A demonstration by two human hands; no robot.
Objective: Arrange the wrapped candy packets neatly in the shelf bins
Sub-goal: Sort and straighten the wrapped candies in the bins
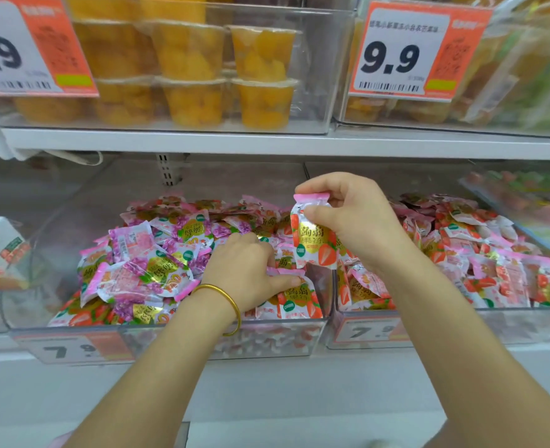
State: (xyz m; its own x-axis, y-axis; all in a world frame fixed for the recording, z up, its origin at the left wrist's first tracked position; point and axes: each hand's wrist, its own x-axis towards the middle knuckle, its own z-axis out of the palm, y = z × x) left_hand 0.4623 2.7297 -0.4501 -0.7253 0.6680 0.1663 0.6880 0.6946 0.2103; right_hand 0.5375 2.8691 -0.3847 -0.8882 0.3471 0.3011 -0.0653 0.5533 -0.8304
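Over shelf bins [283, 342], right hand [354, 218] pinches a strawberry packet [312, 242], left hand [248, 270] grips a second packet [296, 299].

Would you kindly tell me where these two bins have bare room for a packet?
Free: the left bin at its back-left, between the purple packets and its side wall, and the strip behind both heaps. Crowded: the right bin, heaped with strawberry packets, and the left bin's front around the left hand.

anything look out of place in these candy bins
Yes. Red strawberry packets lie along the front of the left bin, mixed under purple packets, while the right bin looks all strawberry. Both piles are jumbled, packets facing every way.
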